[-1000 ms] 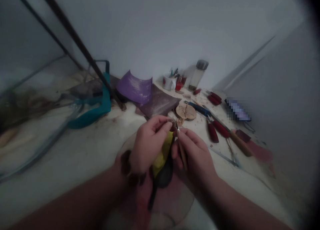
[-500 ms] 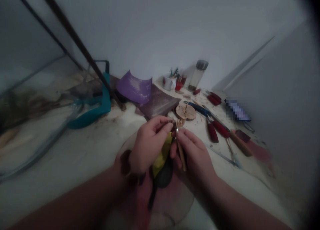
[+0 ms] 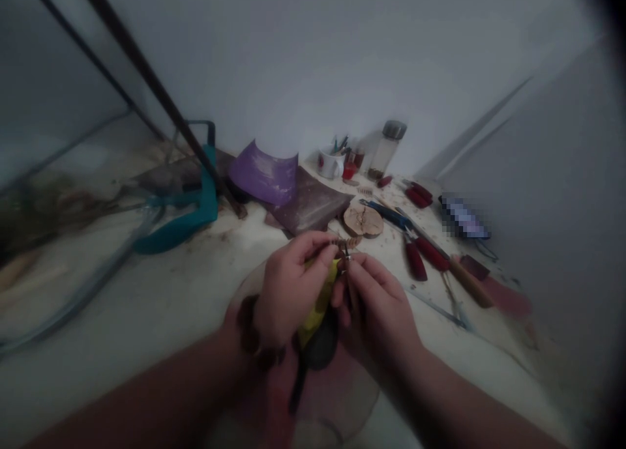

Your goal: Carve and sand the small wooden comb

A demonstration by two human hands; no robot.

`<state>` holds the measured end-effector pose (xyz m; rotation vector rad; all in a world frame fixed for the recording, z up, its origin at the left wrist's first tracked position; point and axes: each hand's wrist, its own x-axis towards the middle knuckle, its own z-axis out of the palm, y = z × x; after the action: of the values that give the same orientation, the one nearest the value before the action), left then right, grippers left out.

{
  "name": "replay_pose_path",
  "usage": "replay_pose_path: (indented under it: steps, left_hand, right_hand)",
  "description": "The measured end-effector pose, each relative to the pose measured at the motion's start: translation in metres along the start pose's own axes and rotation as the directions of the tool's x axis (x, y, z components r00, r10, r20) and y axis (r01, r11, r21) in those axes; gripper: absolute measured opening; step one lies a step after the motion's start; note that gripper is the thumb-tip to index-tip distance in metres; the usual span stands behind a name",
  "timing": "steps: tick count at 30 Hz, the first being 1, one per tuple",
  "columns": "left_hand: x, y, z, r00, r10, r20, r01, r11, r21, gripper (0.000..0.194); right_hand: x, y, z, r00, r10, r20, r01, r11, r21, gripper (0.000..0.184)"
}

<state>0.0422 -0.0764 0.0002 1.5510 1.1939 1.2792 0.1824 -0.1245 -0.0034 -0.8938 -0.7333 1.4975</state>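
My left hand (image 3: 296, 286), with a dark beaded bracelet at its wrist, is closed. Thumb and fingers pinch a small toothed wooden piece (image 3: 351, 242) that looks like a comb. My right hand (image 3: 379, 289) is wrapped round a slim tool (image 3: 354, 287) with a wooden handle and a metal collar. Its thin tip meets the toothed piece between both hands; the tip's shape is too blurred to tell. Under the hands lie something yellow (image 3: 315, 318) and a dark round thing (image 3: 321, 345), over a pinkish round surface (image 3: 342, 397).
Behind the hands are a round wood slice (image 3: 363, 221), dark sheets (image 3: 317, 201) and a curved purple sheet (image 3: 267, 172). A teal-framed saw (image 3: 176, 231) lies left. Red-handled tools (image 3: 415, 260) and a phone (image 3: 464, 216) lie right. A mug (image 3: 330, 162) and a bottle (image 3: 386, 150) stand at the wall.
The tool in my right hand has tilted, and less of its handle shows. The toothed piece has turned slightly and sits a little lower. Both hands keep their hold.
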Motion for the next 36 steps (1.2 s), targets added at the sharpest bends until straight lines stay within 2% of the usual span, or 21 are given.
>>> replay_pose_path:
  steps: [10,18,25,30,36]
  left_hand:
    - [-0.0020,0.0005,-0.0007,1.000,-0.011,0.010,0.011,1.000,0.013,0.020]
    - [-0.0010,-0.0008,-0.0009,0.999,0.023,0.027,-0.025,0.998,0.066,0.021]
    - [0.0045,0.0042,-0.0005,0.996,-0.080,0.033,0.083,0.992,-0.090,0.017]
    - [0.0065,0.0009,0.0006,0.997,-0.078,-0.002,0.077,0.987,-0.142,0.015]
    - [0.0058,-0.0017,0.0006,0.997,-0.071,0.010,0.071,0.987,-0.147,0.013]
  right_hand:
    - [0.0023,0.0024,0.0007,1.000,-0.014,0.004,0.014,1.000,0.004,0.028]
    - [0.0004,0.0007,0.0002,1.000,-0.004,0.002,0.004,1.000,-0.009,0.029]
    - [-0.0037,-0.0028,0.0030,0.998,0.043,-0.043,-0.045,0.997,-0.059,0.035]
    - [-0.0036,-0.0031,0.0039,0.998,0.042,-0.055,-0.046,0.996,-0.075,0.037]
    - [-0.0028,-0.0012,0.0013,0.998,0.050,-0.042,-0.053,0.996,-0.068,0.034]
